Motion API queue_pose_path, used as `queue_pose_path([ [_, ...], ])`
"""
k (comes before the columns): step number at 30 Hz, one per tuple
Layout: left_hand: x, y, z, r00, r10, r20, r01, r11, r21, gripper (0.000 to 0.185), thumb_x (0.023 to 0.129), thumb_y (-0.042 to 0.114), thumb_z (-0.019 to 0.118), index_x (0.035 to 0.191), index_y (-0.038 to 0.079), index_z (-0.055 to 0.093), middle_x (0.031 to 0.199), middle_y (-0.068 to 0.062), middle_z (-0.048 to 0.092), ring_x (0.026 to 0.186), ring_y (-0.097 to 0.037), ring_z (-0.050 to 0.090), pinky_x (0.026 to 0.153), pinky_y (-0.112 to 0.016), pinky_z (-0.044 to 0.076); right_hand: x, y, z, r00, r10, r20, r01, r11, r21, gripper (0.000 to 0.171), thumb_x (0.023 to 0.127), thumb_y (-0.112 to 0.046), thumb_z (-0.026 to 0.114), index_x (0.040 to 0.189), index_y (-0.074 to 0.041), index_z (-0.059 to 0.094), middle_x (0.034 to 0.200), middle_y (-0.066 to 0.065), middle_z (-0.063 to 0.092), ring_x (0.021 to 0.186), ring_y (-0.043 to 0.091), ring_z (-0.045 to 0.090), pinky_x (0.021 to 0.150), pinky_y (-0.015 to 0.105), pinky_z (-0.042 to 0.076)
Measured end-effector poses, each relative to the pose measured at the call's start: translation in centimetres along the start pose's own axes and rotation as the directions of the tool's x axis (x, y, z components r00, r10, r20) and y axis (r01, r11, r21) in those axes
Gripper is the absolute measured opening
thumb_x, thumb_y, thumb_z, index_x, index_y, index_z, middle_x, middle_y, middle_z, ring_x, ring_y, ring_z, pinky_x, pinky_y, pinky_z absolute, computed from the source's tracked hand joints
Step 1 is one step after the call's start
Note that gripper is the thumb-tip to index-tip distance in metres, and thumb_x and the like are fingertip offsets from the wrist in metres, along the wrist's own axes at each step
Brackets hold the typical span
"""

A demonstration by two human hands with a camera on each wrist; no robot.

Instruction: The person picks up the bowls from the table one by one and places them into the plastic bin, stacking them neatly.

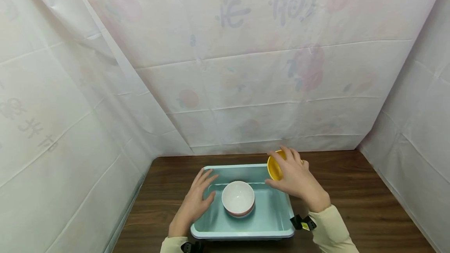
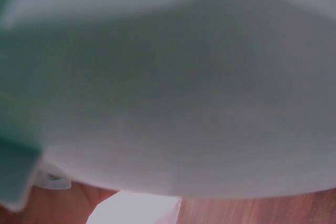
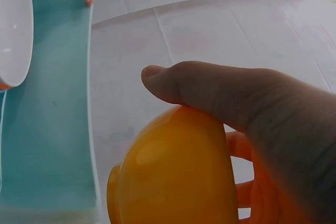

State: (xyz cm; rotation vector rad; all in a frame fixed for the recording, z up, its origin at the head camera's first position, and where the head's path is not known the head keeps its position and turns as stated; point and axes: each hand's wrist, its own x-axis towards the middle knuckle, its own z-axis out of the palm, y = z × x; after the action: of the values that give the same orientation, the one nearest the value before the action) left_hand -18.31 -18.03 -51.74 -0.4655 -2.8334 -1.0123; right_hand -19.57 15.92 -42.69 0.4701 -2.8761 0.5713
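Observation:
A yellow bowl [image 1: 275,168] is tilted on its side above the far right corner of the light blue tray [image 1: 242,235]. My right hand [image 1: 295,179] grips it; the right wrist view shows the thumb across the yellow bowl [image 3: 173,166] near its rim and fingers on the other side. In the middle of the tray stands a white bowl [image 1: 238,197], with a reddish band low on its side. My left hand [image 1: 195,200] is at the tray's left side, fingers spread and nothing gripped. A pale blurred surface fills most of the left wrist view.
The tray rests on a dark brown wooden table [image 1: 351,202]. White sheets with faint printed fruit and characters hang behind the table [image 1: 253,73] and along its left and right sides.

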Motion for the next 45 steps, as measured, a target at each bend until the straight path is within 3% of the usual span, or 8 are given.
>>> queue_pose_path([
  [23,0.1,0.1,0.0,1.000,0.004,-0.001,-0.004,1.000,-0.001,0.055,0.096,0.014,0.072,0.149,0.017,0.057,0.166,-0.001,0.037,0.160,-0.031,0.014,0.119,-0.064,0.032,1.3,-1.2,1.2,0.998,-0.042,0.055,0.041,0.999,0.010,0.082,0.078,-0.051,0.086,0.148,-0.026,0.053,0.158,0.022,0.038,0.140,0.050,0.037,0.093,0.074,0.040],
  [32,0.0,0.2,0.0,1.000,-0.006,0.003,0.006,1.000,-0.003,0.055,0.097,0.014,0.072,0.149,0.017,0.056,0.166,-0.001,0.036,0.160,-0.031,0.014,0.119,-0.064,0.032,1.9,-1.7,2.5,0.994,-0.080,0.072,0.080,0.997,0.010,0.082,0.076,-0.054,0.086,0.147,-0.026,0.054,0.155,0.019,0.041,0.139,0.046,0.038,0.091,0.068,0.043],
  [45,0.0,0.2,-0.1,1.000,-0.008,0.006,0.008,1.000,-0.007,0.054,0.097,0.015,0.071,0.149,0.018,0.056,0.166,-0.001,0.037,0.161,-0.030,0.013,0.120,-0.064,0.031,2.9,-2.9,3.8,0.984,-0.092,0.151,0.089,0.996,0.031,0.081,0.078,-0.053,0.084,0.148,-0.026,0.054,0.159,0.021,0.037,0.142,0.048,0.037,0.094,0.073,0.041],
])
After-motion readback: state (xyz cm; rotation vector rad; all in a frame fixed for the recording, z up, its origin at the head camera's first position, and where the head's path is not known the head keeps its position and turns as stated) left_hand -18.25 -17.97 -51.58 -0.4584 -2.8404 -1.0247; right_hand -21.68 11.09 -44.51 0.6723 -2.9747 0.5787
